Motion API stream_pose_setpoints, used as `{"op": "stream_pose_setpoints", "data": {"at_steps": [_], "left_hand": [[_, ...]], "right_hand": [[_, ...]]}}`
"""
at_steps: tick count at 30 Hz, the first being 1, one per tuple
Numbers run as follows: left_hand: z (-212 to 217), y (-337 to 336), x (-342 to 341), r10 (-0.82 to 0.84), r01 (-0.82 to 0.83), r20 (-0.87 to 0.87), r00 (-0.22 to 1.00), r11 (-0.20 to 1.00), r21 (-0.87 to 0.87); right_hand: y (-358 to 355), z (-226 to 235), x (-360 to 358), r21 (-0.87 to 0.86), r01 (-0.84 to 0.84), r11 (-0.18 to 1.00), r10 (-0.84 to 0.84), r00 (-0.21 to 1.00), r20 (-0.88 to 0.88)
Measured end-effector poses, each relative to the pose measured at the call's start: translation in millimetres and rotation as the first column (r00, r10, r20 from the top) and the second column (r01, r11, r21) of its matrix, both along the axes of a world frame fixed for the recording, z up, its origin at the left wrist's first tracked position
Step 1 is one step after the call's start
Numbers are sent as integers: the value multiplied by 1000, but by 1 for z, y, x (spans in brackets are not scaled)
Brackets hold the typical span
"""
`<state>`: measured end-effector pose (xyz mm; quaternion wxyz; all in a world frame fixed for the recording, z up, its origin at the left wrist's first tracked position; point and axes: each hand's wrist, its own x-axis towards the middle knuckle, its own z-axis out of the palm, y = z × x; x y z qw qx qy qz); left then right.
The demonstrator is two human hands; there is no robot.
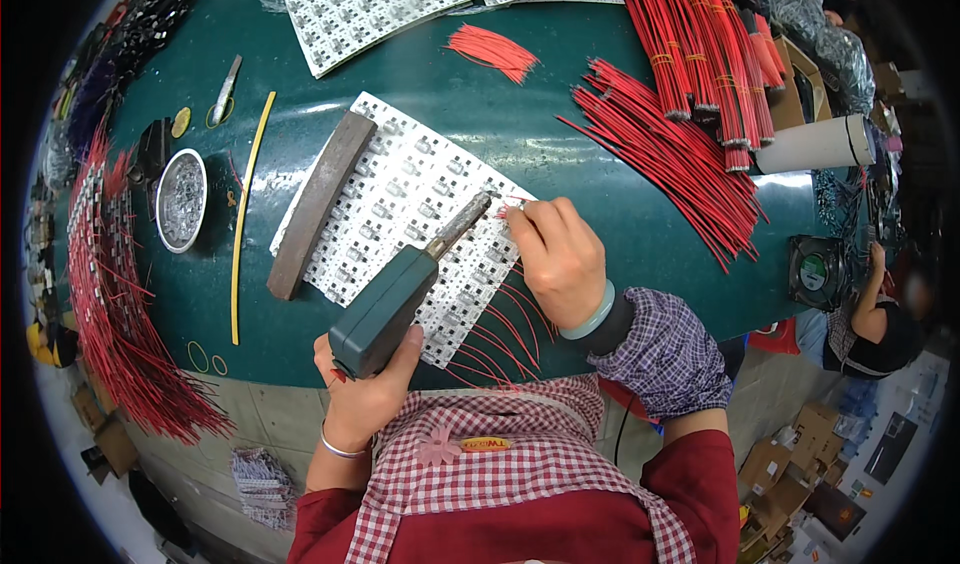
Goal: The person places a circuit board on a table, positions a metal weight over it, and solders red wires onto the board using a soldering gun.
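My left hand (372,392) is wrapped round the grip of a dark green soldering gun (385,309). Its metal tip reaches up and right to the right edge of a white circuit board panel (400,179). Right beside that tip, my right hand (562,264) pinches a thin red wire (517,200) at the panel's edge; the fingers hide part of it. Several red wires (512,336) trail from the panel's lower right edge toward me. A long brown bar (322,209) lies across the panel's left side.
Loose red wires (665,154) and tied bundles (700,49) lie at the right. More panels (370,9) are stacked at the back. A metal bowl (182,202) and a yellow strip (251,224) are on the left. A small fan (815,272) stands at the right edge; another person sits beyond.
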<state>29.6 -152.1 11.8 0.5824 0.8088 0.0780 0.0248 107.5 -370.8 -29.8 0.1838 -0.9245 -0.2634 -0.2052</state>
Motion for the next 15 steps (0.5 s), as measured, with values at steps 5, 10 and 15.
{"op": "stream_pose_setpoints", "data": {"at_steps": [5, 10, 15], "left_hand": [[2, 2, -3, 34, -35, -43, 999, 999, -30], [4, 4, -6, 16, -17, -90, 996, 1000, -20], [3, 5, -9, 3, -6, -113, 994, 1000, -24]], "right_hand": [[-7, 0, -2, 112, -69, 991, 67, 998, 17], [-5, 0, 2, 204, -77, 976, 80, 997, -6], [-5, -1, 2, 206, -76, 976, 84, 996, -33]]}}
